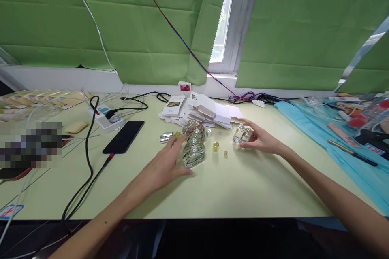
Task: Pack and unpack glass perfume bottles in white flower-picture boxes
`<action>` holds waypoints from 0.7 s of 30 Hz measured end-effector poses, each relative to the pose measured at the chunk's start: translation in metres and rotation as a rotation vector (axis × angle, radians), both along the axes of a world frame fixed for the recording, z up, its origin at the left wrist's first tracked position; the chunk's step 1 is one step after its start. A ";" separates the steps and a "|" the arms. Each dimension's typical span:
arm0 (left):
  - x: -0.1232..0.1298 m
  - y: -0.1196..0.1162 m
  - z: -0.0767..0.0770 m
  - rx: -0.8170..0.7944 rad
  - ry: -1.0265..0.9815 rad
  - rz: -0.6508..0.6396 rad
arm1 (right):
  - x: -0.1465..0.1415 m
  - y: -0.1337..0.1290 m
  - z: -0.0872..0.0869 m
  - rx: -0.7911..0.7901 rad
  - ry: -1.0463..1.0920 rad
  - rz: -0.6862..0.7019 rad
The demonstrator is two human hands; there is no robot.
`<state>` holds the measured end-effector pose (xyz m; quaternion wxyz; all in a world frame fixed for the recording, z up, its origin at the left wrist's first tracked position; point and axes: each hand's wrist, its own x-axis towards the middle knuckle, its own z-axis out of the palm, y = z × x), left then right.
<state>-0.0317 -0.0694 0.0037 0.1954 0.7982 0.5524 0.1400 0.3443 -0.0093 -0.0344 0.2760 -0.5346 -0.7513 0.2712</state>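
Several clear glass perfume bottles [194, 156] stand in a close row on the table. Just left of them is my left hand [165, 164], thumb and fingers spread around the row's near side; whether it touches the glass I cannot tell. To the right, my right hand [261, 137] has its thumb and fingers around two small glass bottles [240, 134], which are at the tabletop. Between the hands lie a gold cap [215, 147], a small gold nozzle piece [225, 152] and a clear cap [208, 132]. Silver caps [165, 136] lie beyond my left hand.
Behind the bottles is a heap of white cartons [203, 107]. A black phone [123, 137] with a cable and a white power strip [106, 118] are at left. Blue plastic sheeting [328, 145] at right carries a pen [352, 153] and other items. The table's front edge runs below.
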 end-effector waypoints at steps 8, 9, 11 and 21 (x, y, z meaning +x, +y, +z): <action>0.008 0.014 -0.020 0.051 -0.147 0.061 | -0.020 0.013 0.000 0.059 -0.083 0.008; 0.008 0.018 -0.020 0.056 -0.149 0.073 | -0.024 0.013 0.000 0.078 -0.091 -0.004; 0.007 0.026 -0.022 0.072 -0.146 0.093 | -0.032 0.011 0.000 0.069 -0.085 -0.031; 0.000 0.065 -0.019 0.042 -0.165 0.007 | -0.070 0.007 0.004 -0.063 0.048 -0.050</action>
